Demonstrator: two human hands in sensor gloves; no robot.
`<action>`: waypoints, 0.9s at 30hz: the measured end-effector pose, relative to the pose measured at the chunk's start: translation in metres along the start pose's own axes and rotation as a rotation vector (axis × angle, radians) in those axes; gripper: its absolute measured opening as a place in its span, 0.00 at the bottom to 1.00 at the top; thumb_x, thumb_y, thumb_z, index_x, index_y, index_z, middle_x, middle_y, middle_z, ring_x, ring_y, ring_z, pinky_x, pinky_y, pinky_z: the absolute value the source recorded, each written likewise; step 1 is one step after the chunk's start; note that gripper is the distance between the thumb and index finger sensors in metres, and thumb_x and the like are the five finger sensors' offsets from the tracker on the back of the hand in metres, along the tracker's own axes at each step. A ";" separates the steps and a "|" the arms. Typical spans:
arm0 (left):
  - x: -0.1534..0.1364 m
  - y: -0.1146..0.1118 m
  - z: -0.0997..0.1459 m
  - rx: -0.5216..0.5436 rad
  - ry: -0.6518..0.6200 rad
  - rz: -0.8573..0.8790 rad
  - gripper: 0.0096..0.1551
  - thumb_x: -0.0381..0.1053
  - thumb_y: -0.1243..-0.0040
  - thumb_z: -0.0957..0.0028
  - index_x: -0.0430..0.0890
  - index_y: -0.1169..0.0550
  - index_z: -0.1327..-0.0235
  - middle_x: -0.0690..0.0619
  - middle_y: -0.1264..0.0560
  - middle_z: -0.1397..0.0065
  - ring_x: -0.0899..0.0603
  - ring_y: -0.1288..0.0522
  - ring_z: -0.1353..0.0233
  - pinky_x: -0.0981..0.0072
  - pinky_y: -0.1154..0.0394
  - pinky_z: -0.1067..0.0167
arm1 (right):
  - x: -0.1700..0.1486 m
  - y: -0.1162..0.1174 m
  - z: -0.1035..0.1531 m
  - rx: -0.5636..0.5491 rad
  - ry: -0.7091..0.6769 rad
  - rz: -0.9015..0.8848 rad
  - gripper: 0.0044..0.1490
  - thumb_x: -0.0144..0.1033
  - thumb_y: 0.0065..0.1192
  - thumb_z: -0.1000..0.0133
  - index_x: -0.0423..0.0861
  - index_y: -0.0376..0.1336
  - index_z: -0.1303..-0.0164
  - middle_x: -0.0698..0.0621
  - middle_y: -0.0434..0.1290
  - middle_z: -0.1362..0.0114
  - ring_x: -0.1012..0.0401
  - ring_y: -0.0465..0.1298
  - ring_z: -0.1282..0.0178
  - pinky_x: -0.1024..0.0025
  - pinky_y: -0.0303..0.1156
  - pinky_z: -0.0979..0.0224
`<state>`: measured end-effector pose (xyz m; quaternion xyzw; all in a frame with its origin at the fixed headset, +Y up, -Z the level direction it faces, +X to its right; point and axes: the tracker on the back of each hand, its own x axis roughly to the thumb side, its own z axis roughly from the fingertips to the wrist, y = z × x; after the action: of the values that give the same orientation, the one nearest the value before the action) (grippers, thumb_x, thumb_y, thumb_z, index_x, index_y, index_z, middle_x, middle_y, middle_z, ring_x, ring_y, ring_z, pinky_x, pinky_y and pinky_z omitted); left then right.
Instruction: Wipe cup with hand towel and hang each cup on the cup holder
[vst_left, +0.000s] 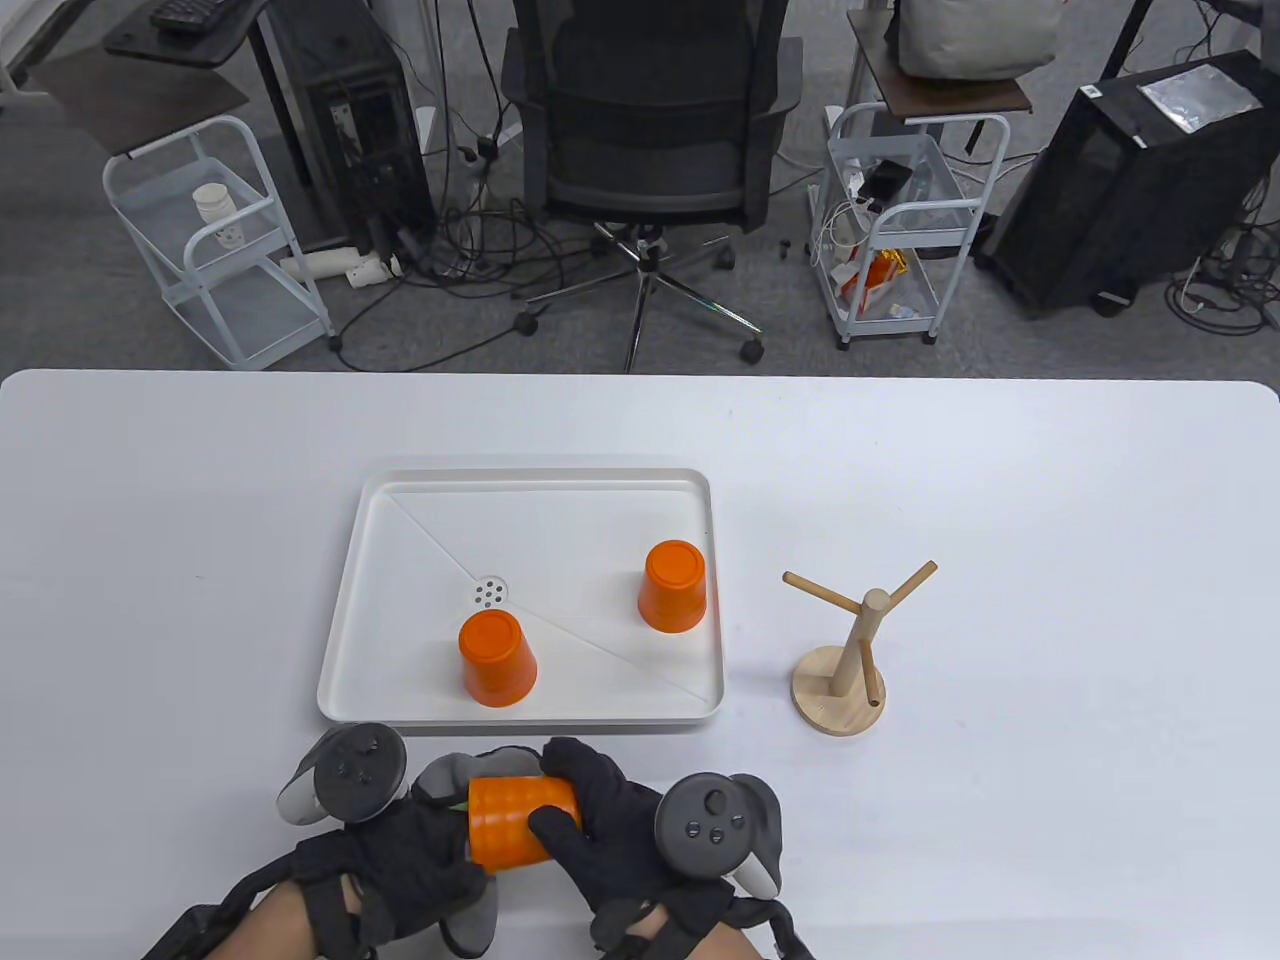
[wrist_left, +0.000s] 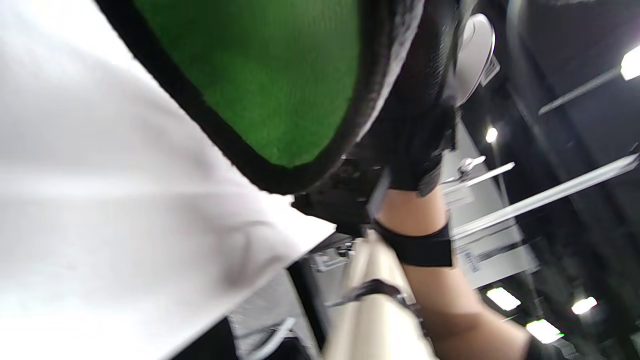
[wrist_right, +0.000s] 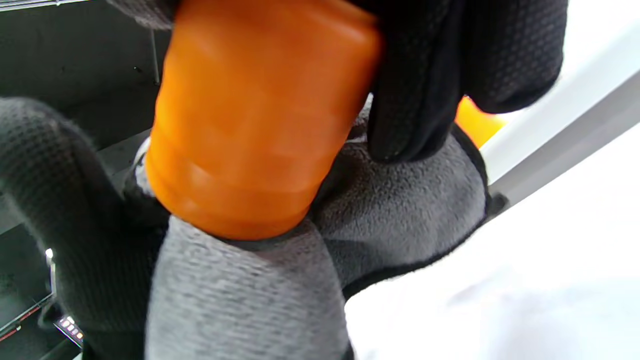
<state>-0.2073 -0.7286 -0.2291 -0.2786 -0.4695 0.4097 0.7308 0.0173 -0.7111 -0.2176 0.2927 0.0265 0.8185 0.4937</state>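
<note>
An orange cup (vst_left: 520, 820) lies on its side just above the table's near edge, held between both hands. My right hand (vst_left: 590, 805) wraps its fingers over the cup's top and its thumb across the front. My left hand (vst_left: 400, 850) grips a grey hand towel (vst_left: 445, 778) against the cup's left end. In the right wrist view the cup (wrist_right: 255, 115) rests on the grey towel (wrist_right: 400, 210) under my black fingers (wrist_right: 415, 75). The left wrist view shows the towel's green face (wrist_left: 270, 75). The wooden cup holder (vst_left: 850, 650) stands bare to the right.
A white tray (vst_left: 345, 620) sits mid-table with two more orange cups upside down in it, one front left (vst_left: 497, 658) and one at the right (vst_left: 673, 585). An office chair and wire carts stand beyond the table's far edge.
</note>
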 end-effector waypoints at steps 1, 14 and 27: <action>0.003 0.000 0.000 0.003 0.007 -0.064 0.52 0.80 0.56 0.57 0.58 0.44 0.20 0.63 0.50 0.11 0.29 0.65 0.16 0.25 0.65 0.28 | -0.001 0.000 0.000 0.007 0.011 -0.009 0.48 0.60 0.46 0.43 0.35 0.47 0.26 0.32 0.68 0.33 0.47 0.83 0.52 0.44 0.76 0.39; 0.004 -0.003 -0.002 0.054 -0.024 -0.203 0.52 0.81 0.56 0.58 0.58 0.41 0.21 0.63 0.48 0.12 0.30 0.63 0.16 0.25 0.62 0.27 | -0.003 0.001 0.000 0.012 0.013 0.003 0.48 0.61 0.45 0.43 0.35 0.47 0.27 0.33 0.68 0.33 0.47 0.83 0.53 0.44 0.76 0.40; -0.028 -0.001 -0.002 0.015 -0.084 0.366 0.57 0.84 0.69 0.58 0.51 0.37 0.20 0.56 0.43 0.12 0.25 0.59 0.19 0.24 0.57 0.31 | 0.004 0.006 0.000 0.018 -0.068 0.128 0.48 0.58 0.47 0.43 0.37 0.42 0.25 0.33 0.62 0.27 0.43 0.79 0.44 0.40 0.72 0.33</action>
<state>-0.2110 -0.7530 -0.2420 -0.3365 -0.4382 0.5505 0.6259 0.0113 -0.7103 -0.2138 0.3258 -0.0019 0.8376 0.4385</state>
